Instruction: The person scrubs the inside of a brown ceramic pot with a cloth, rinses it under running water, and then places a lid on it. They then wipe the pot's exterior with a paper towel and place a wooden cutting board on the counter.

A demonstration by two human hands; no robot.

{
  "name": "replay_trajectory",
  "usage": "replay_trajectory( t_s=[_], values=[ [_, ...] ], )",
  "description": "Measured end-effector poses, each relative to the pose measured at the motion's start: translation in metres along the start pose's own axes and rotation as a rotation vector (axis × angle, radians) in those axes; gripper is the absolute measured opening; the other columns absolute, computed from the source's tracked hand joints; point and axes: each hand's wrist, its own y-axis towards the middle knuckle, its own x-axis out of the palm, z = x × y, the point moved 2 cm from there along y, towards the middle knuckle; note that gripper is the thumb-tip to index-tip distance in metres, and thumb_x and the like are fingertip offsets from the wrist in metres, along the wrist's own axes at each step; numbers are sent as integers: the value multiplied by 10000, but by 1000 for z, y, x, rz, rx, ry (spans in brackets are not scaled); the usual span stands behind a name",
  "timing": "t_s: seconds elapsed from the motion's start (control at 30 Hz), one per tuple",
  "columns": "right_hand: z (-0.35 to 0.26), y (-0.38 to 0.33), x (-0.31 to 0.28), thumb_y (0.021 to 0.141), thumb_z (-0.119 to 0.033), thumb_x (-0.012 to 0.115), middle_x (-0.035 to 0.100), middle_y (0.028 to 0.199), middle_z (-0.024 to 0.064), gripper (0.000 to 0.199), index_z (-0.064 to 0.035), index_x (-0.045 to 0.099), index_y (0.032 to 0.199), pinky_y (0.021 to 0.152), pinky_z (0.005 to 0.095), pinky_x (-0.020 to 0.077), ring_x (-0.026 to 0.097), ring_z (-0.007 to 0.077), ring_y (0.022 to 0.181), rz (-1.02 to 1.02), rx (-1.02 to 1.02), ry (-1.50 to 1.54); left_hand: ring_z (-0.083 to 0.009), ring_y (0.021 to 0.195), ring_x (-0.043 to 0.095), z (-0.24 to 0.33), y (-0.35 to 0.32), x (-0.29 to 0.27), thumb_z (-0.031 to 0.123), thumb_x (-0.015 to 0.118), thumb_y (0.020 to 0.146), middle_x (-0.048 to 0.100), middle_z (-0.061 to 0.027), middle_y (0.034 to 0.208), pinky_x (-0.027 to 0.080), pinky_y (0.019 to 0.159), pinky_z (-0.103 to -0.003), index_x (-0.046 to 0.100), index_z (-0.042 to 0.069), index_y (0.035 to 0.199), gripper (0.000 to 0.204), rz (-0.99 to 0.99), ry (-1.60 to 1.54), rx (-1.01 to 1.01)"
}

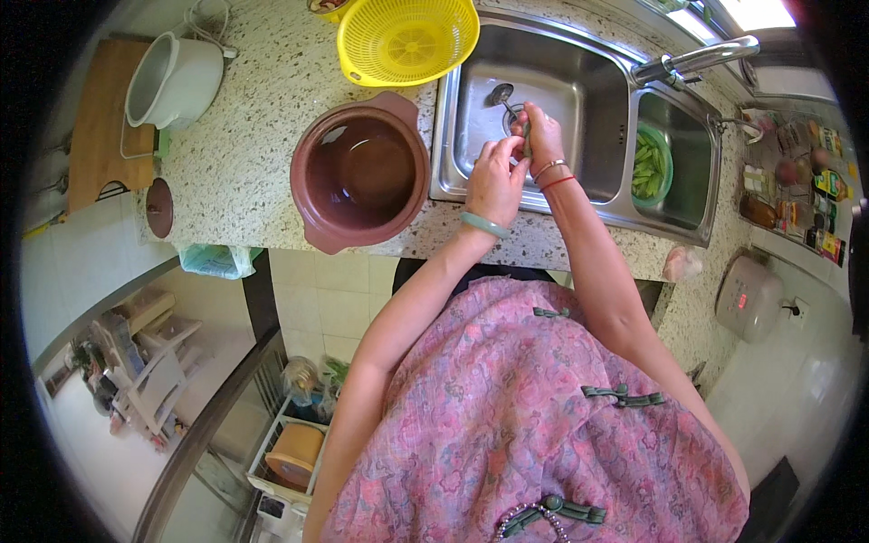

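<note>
Over the left basin of the steel sink (pixel 593 136), my two hands meet around a metal spoon (pixel 501 94). Its bowl points away from me, to the far left, and its handle runs back between my fingers. My right hand (pixel 545 145) is closed around the handle. The fingers of my left hand (pixel 495 181) pinch near the handle's end, which they partly hide. Left of the sink stands a brown clay pot (pixel 312 176), with a wet shine inside. A yellow plastic colander (pixel 412 41) rests on the counter beyond it.
The right basin holds a green bowl (pixel 668 185) of green vegetable pieces. A chrome faucet (pixel 697 61) rises behind the sink. Farther left are a white inner pot (pixel 181 86), a wooden board (pixel 95 136) and a brown lid (pixel 159 208). Bottles and jars stand on a rack (pixel 797 181) at right.
</note>
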Motion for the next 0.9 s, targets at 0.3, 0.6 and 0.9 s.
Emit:
replay_trajectory(
  t_s=[0.3,0.6,0.9],
  values=[
    [8,17,-19,849,-231,553,516,599,51,234,-77,512,678,408,290,382,496,164,491,-21,-1,63,-231,713,643,-3,1,25,62,666,813,645,-128,830,516,652,-335,584,15,1010,218,32,-64,-80],
    [-7,-21,-40,909,-281,584,612,1077,127,289,-58,565,1091,836,401,506,603,224,954,-439,199,191,-87,625,601,-40,3,16,74,635,871,646,-33,775,516,578,-228,638,33,972,109,93,-426,-435],
    [-23,-38,-83,843,-280,691,658,906,29,278,-79,667,1034,666,245,482,606,119,750,-133,-76,-483,-75,703,559,-11,3,4,49,577,907,589,-12,819,497,649,-219,582,39,977,71,321,-750,-477]
  ],
)
